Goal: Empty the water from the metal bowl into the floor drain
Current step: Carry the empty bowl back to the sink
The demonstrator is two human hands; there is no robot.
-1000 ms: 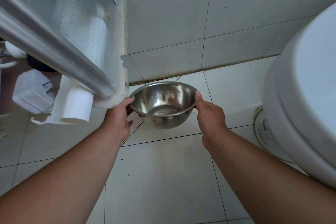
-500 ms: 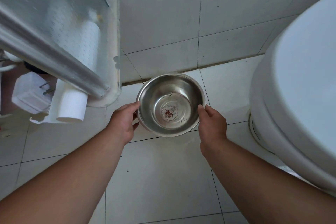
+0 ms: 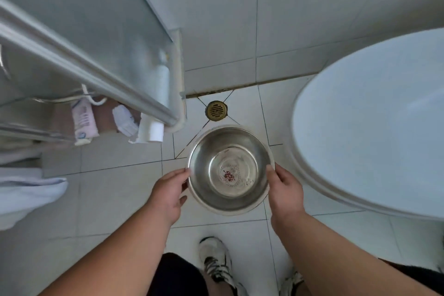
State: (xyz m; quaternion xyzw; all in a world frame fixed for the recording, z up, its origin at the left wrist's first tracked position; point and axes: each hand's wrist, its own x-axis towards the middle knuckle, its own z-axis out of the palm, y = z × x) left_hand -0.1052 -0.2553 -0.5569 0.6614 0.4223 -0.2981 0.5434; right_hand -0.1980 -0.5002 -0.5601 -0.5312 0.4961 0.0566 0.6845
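A pale cloth (image 3: 28, 197) hangs at my far left, above the light grey floor tiles (image 3: 115, 199) with their dark grout lines. Next to it stands a frosted glass partition with a brushed metal rail (image 3: 91, 67), and a white paper roll (image 3: 155, 131) sits at its lower end. Past that, where the tiled wall meets the floor, the round brass floor drain (image 3: 216, 110) lies in a tile crossed by diagonal cuts. The shiny round metal bowl (image 3: 230, 170) is held upright in the air just nearer to me than the drain, mouth up, with a red mark showing on its bottom. My left hand (image 3: 168, 193) grips the bowl's left rim, thumb on top and fingers curled under; my right hand (image 3: 284, 190) clamps the opposite rim the same way. Both forearms reach forward from below. My white-and-black sneaker (image 3: 216, 259) stands on the tiles under the bowl. The white closed toilet lid (image 3: 374, 122) fills the right side.
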